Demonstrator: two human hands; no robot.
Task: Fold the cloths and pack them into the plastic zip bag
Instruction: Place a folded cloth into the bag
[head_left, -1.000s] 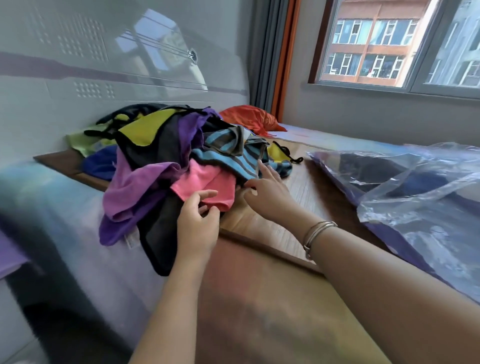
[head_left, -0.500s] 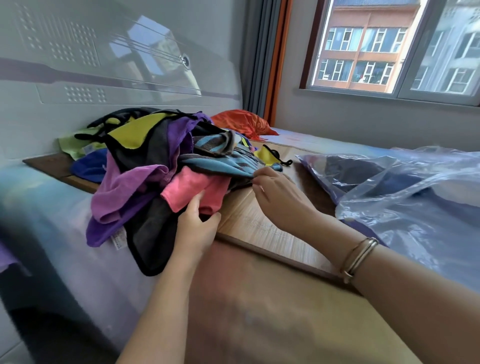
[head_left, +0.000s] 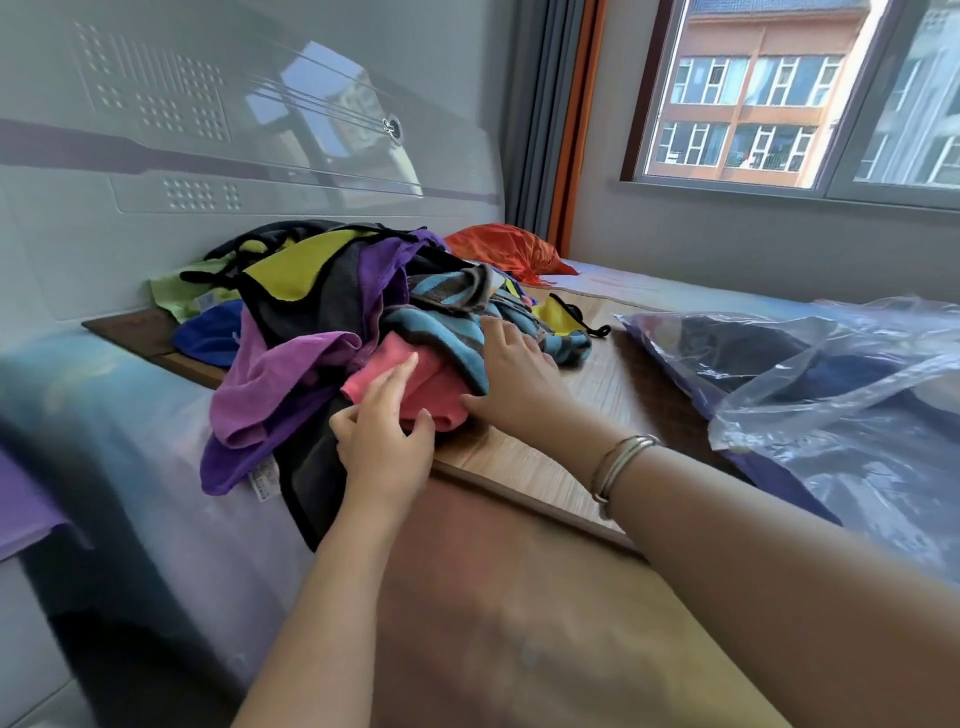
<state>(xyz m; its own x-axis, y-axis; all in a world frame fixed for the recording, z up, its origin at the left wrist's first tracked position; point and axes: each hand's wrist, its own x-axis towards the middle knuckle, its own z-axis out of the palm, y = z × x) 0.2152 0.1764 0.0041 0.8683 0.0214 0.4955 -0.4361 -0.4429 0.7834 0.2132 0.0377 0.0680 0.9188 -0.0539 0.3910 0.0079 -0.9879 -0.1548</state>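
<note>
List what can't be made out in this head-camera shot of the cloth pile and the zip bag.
- Plastic zip bag: head view, right frame edge cuts it off; glare on the plastic hides what the dark contents are and its zip.
- Pink cloth: its full shape is hidden under the striped cloth, left hand and right hand.
- Label on the purple cloth: too small to read.

A wooden mat (head_left: 613, 395) over a bed (head_left: 130, 415). On the mat, a heap of coloured cloths (head_left: 332, 322); beside it a plastic zip bag (head_left: 841, 395). Behind, an orange bundle (head_left: 498, 249).
</note>
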